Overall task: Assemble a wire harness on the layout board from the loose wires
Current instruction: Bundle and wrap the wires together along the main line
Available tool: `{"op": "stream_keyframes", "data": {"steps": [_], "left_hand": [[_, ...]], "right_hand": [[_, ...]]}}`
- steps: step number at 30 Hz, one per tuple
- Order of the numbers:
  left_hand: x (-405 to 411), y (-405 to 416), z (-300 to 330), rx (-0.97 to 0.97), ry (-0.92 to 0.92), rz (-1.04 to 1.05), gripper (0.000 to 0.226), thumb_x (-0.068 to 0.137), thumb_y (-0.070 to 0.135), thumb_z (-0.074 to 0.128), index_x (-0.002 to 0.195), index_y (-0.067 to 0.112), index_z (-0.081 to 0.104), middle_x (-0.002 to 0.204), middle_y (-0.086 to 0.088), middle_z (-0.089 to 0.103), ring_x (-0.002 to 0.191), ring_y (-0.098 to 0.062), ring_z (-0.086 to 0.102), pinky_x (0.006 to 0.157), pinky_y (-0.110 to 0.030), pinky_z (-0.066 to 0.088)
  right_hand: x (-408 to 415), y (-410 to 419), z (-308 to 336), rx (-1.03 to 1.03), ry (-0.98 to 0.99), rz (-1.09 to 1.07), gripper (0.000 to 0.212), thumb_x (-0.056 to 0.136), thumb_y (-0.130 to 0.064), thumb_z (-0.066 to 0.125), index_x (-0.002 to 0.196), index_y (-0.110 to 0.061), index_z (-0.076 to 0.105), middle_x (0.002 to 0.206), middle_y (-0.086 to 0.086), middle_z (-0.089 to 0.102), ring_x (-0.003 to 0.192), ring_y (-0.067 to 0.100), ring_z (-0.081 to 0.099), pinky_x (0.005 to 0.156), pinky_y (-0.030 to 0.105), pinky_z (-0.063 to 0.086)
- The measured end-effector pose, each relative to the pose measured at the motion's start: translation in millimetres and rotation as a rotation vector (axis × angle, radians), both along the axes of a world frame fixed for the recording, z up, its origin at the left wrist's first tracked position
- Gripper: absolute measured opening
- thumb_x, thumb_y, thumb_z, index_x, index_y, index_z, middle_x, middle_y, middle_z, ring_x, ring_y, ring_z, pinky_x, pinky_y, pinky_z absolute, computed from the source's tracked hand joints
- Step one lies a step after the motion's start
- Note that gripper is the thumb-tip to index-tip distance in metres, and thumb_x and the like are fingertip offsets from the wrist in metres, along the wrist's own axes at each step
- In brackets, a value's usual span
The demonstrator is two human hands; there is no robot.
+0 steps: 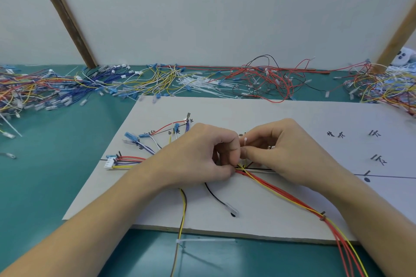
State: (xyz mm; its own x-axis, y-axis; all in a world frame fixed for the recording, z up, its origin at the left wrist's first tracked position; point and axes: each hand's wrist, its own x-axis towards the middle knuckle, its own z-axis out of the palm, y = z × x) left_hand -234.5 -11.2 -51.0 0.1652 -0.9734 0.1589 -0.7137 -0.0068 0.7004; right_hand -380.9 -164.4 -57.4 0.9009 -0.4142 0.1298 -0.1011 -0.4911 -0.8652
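On the pale grey layout board [258, 220], a multicoloured wire bundle [276, 189] runs diagonally toward the near right; it is pinched by the left hand [202, 155], while a thin white cable tie [244, 141] is pinched by the right hand [286, 148].

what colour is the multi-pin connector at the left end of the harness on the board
White. The connector shows in the head view, at the board's left edge.

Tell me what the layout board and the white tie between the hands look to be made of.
Layout board: probably cardboard or fibreboard, matte pale grey face, with a raw brownish edge showing along the front.
White tie: likely nylon plastic, a thin, slightly translucent strip pinched by the left hand and right hand.
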Motion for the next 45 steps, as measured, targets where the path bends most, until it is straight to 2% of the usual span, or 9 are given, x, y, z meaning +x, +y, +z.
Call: {"op": "stream_keyframes", "data": {"steps": [12, 19, 21, 24, 32, 35, 38, 41, 45], "left_hand": [[1, 0, -2, 0.016, -0.121, -0.072, 0.027, 0.081, 0.005, 0.07, 0.086, 0.029, 0.083, 0.078, 0.003, 0.063, 0.073, -0.016, 0.059, 0.063, -0.015, 0.039], [5, 2, 2, 0.078, -0.104, -0.064, 0.021, 0.079, 0.01, 0.075, 0.085, 0.029, 0.082, 0.082, 0.006, 0.069, 0.075, -0.016, 0.064, 0.064, -0.025, 0.049], [6, 3, 5, 0.121, -0.134, -0.066, 0.011, 0.077, 0.027, 0.081, 0.087, 0.032, 0.081, 0.087, 0.009, 0.069, 0.081, -0.014, 0.065, 0.069, -0.027, 0.05], [5, 0, 9, 0.18, -0.222, -0.079, 0.024, 0.073, 0.049, 0.087, 0.091, 0.035, 0.08, 0.088, 0.013, 0.065, 0.087, -0.005, 0.062, 0.075, -0.026, 0.049], [9, 3, 4, 0.133, -0.142, -0.116, 0.021, 0.076, 0.043, 0.09, 0.094, 0.034, 0.083, 0.092, 0.01, 0.066, 0.091, -0.011, 0.063, 0.078, -0.028, 0.048], [10, 5, 1, 0.101, -0.141, -0.114, 0.019, 0.078, 0.043, 0.089, 0.094, 0.033, 0.083, 0.091, 0.009, 0.065, 0.092, -0.013, 0.063, 0.08, -0.032, 0.049], [9, 8, -4, 0.079, -0.18, -0.111, 0.018, 0.082, 0.046, 0.085, 0.095, 0.034, 0.082, 0.092, 0.012, 0.063, 0.094, -0.01, 0.061, 0.081, -0.031, 0.048], [6, 9, -8, 0.028, -0.231, -0.104, 0.013, 0.087, 0.044, 0.08, 0.094, 0.033, 0.081, 0.092, 0.012, 0.063, 0.094, -0.007, 0.06, 0.083, -0.032, 0.05], [4, 6, -14, -0.026, -0.28, -0.085, 0.019, 0.094, 0.042, 0.072, 0.093, 0.025, 0.079, 0.088, 0.009, 0.063, 0.089, -0.007, 0.056, 0.081, -0.034, 0.048]], "right_hand": [[-5, -3, 5, 0.004, 0.06, 0.116, 0.023, 0.092, -0.006, 0.072, 0.104, -0.025, 0.078, 0.082, -0.004, 0.079, 0.074, 0.013, 0.072, 0.074, 0.027, 0.059], [-6, -6, 4, 0.005, 0.126, 0.207, 0.022, 0.081, -0.007, 0.082, 0.097, -0.023, 0.079, 0.072, -0.011, 0.071, 0.063, 0.007, 0.056, 0.06, 0.018, 0.047], [-6, -6, 5, -0.02, 0.141, 0.212, 0.023, 0.08, -0.009, 0.083, 0.096, -0.026, 0.079, 0.07, -0.007, 0.069, 0.062, 0.007, 0.055, 0.06, 0.021, 0.048], [-6, -7, 6, -0.045, 0.158, 0.208, 0.025, 0.079, -0.01, 0.082, 0.096, -0.027, 0.079, 0.073, 0.007, 0.071, 0.062, 0.007, 0.056, 0.061, 0.025, 0.049], [-6, -9, 3, -0.045, 0.188, 0.207, 0.03, 0.078, -0.011, 0.083, 0.1, -0.03, 0.077, 0.074, 0.01, 0.069, 0.058, 0.002, 0.054, 0.059, 0.017, 0.046], [-5, -9, 3, -0.041, 0.203, 0.198, 0.032, 0.077, -0.01, 0.084, 0.102, -0.028, 0.077, 0.072, 0.0, 0.067, 0.058, 0.001, 0.053, 0.059, 0.016, 0.045], [-6, -7, 4, -0.065, 0.19, 0.197, 0.03, 0.077, -0.004, 0.083, 0.1, -0.022, 0.077, 0.091, -0.021, 0.067, 0.065, 0.003, 0.058, 0.06, 0.015, 0.045], [-5, -4, 4, -0.047, 0.15, 0.219, 0.029, 0.077, 0.003, 0.079, 0.097, -0.019, 0.077, 0.103, -0.014, 0.065, 0.068, 0.008, 0.059, 0.06, 0.018, 0.045], [-6, -8, 5, -0.039, 0.183, 0.218, 0.033, 0.078, -0.003, 0.082, 0.099, -0.028, 0.078, 0.081, 0.005, 0.066, 0.056, 0.004, 0.05, 0.059, 0.015, 0.043]]}}
